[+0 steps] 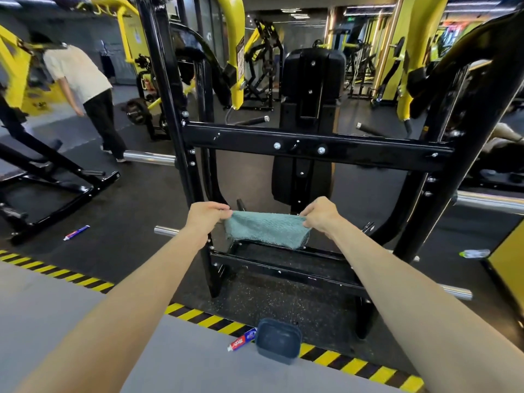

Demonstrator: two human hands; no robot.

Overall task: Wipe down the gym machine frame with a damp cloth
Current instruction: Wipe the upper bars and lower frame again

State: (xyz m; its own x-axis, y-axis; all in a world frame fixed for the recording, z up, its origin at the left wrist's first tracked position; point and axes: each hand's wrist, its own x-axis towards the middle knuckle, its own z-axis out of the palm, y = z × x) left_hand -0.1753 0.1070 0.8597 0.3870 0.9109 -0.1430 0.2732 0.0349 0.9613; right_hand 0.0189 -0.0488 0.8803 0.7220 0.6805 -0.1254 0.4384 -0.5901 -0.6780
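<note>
Rubber gym flooring (pixel 147 211) spreads beneath a black machine frame (pixel 317 147). Stretched between both hands just before its lower bars hangs a teal cloth (pixel 265 229); the left hand (pixel 205 215) and right hand (pixel 321 215) each pinch an upper corner.

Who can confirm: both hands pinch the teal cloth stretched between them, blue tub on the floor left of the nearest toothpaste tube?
Wrong side: in the head view the blue tub sits right of that toothpaste tube. Otherwise correct: left hand and right hand pinch the teal cloth stretched between them.
</note>
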